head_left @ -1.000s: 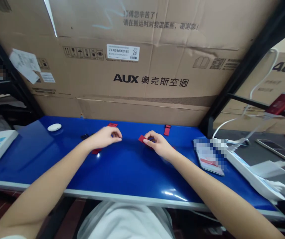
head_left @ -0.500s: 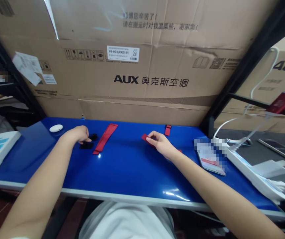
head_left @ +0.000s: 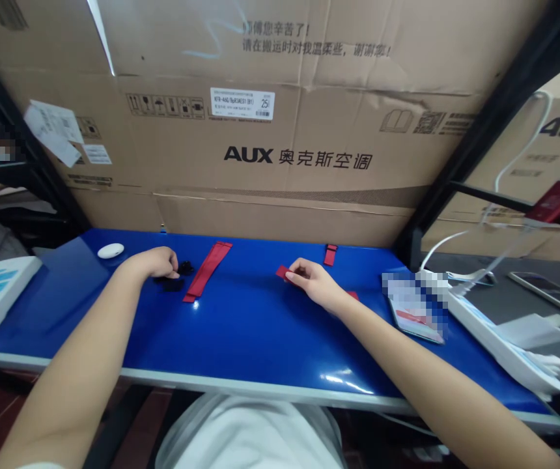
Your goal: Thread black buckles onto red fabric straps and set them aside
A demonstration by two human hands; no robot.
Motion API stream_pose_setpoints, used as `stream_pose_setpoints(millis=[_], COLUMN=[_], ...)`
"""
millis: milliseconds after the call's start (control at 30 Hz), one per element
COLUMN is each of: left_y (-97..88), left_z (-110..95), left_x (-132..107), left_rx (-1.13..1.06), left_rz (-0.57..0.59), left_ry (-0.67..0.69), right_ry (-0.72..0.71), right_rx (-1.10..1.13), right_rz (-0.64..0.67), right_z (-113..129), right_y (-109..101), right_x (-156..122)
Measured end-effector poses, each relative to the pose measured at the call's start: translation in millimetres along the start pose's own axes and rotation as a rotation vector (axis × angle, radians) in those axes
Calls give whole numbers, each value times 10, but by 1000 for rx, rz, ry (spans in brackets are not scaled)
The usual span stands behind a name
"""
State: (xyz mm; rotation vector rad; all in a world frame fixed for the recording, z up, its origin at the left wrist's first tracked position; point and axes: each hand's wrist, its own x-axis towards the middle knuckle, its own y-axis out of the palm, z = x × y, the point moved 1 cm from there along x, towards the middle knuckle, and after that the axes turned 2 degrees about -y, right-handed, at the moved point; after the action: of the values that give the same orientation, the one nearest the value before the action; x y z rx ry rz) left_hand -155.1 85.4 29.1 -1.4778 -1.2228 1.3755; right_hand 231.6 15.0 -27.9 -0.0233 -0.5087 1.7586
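Red strap (head_left: 281, 271) sits pinched between thumb and forefinger of the right hand (head_left: 313, 280), above the middle of the blue table (head_left: 241, 342), its end poking out past the fingertips toward the left. More red (head_left: 353, 295) shows beside the right wrist; whether it belongs to the same piece I cannot tell. The left hand (head_left: 155, 263) is bent down with its fingers curled together at some black pieces (head_left: 170, 284); whether it grips one I cannot tell. Just right of them a red strip (head_left: 208, 271) lies flat and slanting, well apart from the right hand. Beyond the right hand, near the table's back edge, lies a short red tab (head_left: 329, 256) with a black end. A white oval (head_left: 111, 251) rests left of the left hand. Toward the right side lie a phone (head_left: 407, 307) and, beside it, a white power strip (head_left: 495, 348). Cardboard (head_left: 299, 198) printed "AUX" stands upright along the back.
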Motion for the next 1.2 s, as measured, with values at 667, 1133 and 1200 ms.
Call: stream_pose_setpoints(millis=[667,1133,1200], left_y=[246,734,742], left_z=[-970,-1508,-1514], left_x=[-483,-661,-658], left_rx=[-864,-1292,-1295], left_rz=[93,276,276], left_ry=[587,670,669], right_ry=[-19,-48,-64], right_rx=[116,102,95], right_rz=[147,197,181], right_z=[50,216,199], right_y=[113,156,152], right_x=[-47,-102,-96])
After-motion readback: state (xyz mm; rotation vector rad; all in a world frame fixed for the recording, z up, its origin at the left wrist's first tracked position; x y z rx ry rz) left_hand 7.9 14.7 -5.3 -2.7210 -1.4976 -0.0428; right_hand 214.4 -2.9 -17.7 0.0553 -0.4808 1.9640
